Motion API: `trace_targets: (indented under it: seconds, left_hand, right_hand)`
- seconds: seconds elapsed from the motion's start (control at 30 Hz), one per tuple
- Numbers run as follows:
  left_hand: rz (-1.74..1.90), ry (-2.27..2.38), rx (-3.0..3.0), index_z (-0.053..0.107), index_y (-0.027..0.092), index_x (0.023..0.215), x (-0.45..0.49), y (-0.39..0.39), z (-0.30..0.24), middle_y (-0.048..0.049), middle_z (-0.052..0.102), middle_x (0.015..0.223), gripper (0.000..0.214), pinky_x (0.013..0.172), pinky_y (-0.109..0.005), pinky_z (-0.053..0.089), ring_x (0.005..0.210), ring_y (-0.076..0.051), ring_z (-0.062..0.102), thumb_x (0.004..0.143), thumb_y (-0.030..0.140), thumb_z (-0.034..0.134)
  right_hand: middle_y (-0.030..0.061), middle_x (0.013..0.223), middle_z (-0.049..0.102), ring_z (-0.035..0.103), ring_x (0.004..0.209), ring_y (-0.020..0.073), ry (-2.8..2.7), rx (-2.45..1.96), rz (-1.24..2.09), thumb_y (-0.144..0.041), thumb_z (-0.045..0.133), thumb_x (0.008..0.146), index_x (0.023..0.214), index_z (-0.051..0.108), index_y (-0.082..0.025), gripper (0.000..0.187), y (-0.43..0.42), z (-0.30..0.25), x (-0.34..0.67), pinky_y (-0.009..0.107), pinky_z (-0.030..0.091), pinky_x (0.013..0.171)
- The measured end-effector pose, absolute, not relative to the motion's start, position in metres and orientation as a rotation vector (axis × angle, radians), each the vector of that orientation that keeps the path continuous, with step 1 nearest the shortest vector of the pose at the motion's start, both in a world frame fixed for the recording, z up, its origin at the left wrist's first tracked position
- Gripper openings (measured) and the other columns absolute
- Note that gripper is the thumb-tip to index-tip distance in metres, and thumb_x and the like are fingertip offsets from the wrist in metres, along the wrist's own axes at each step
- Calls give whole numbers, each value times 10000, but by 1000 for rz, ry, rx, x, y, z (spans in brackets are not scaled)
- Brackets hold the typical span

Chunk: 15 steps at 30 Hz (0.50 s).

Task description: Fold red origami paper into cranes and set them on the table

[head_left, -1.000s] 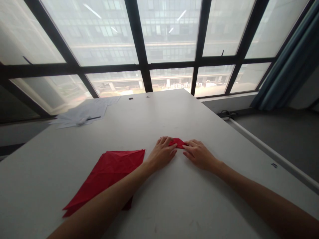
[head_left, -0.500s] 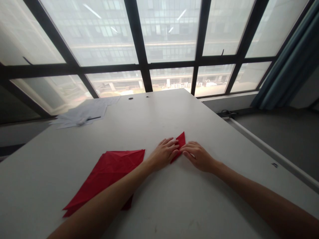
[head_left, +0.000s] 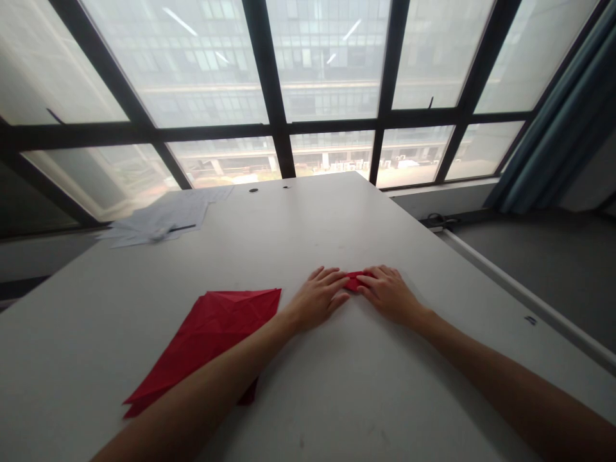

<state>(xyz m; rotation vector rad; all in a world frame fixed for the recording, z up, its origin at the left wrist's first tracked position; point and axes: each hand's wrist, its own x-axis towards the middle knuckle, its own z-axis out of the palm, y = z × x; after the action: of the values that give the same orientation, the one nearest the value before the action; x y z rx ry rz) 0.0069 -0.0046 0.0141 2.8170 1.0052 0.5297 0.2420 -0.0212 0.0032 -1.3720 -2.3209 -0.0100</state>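
A small folded piece of red paper (head_left: 353, 281) lies on the white table between my two hands. My left hand (head_left: 318, 298) rests palm down at its left end, fingers stretched out and fingertips touching it. The thumb of that hand sits apart, just in front of the paper. At the right end, my right hand (head_left: 389, 294) has its fingers bent over the paper and its thumb near the front edge; part of the paper is hidden under them. Beside my left forearm lies a stack of larger red sheets (head_left: 206, 333), partly covered by that arm.
Loose white papers (head_left: 163, 215) with a dark pen (head_left: 183, 228) on them lie at the table's far left. The white table (head_left: 298, 224) reaches toward large windows. Its right edge borders a lower floor area with a pale rail (head_left: 520, 292) and a blue curtain (head_left: 543, 128).
The small red paper has turned from a slanted, upright-pointing shape to lying crosswise, and less of it shows. My right hand has moved slightly right, fingers now over its end.
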Motion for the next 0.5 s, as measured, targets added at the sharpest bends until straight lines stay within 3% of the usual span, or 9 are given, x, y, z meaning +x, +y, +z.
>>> trace_targets:
  seconds: [0.33,0.5]
  left_hand:
    - [670,1020,2725,605,260,1285,8,3,6,-51,661,1278,317,1074,-414,386,1203,-217,555,979,254,521]
    - [681,1001,2680,679,272,1167,6,6,4,-39,697,1182,235,1021,-392,423,1112,-212,579,964,269,560]
  right_hand:
    - [102,1239,630,537,1135,278,-2334,-1325,19,-373,629,904,1203,641,-231,331,-19,0,244,444,359,991]
    - [84,1186,659,558,1107,268,-2325,-1284,70,-370,671,875,1158,668,-250,307,-18,1,248,454,346,1012]
